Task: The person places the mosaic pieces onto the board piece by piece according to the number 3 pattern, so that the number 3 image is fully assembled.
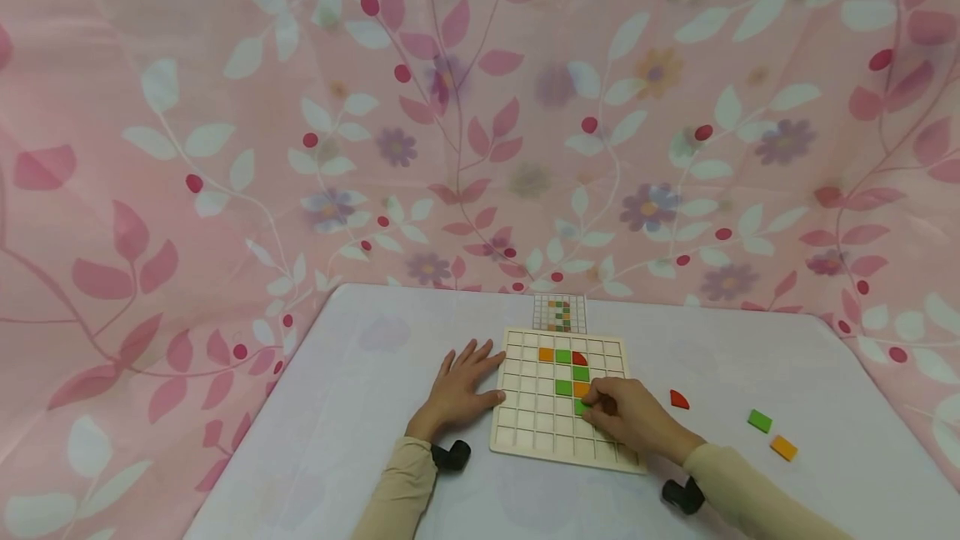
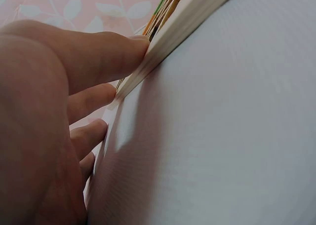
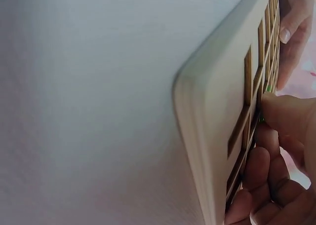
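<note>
A pale wooden grid board (image 1: 525, 422) lies on the table, with several coloured tiles set in its squares. My right hand (image 1: 637, 417) is over the board's right half, thumb and index finger pinching a green square tile (image 1: 580, 409) at its cell. Just above that tile sit an orange square tile (image 1: 581, 389) and, to the left, another green tile (image 1: 563, 388). Spread flat at the board's left side, my left hand (image 1: 459, 388) touches the edge with thumb and index finger. In the left wrist view the thumb (image 2: 113, 55) presses against the board's rim.
Behind the board lies a small printed grid card (image 1: 542, 317) with a coloured pattern. To the right lie a red quarter-circle tile (image 1: 678, 399), a loose green tile (image 1: 760, 421) and a loose orange tile (image 1: 783, 447). Floral cloth (image 1: 480, 190) hangs behind the white table (image 1: 360, 407).
</note>
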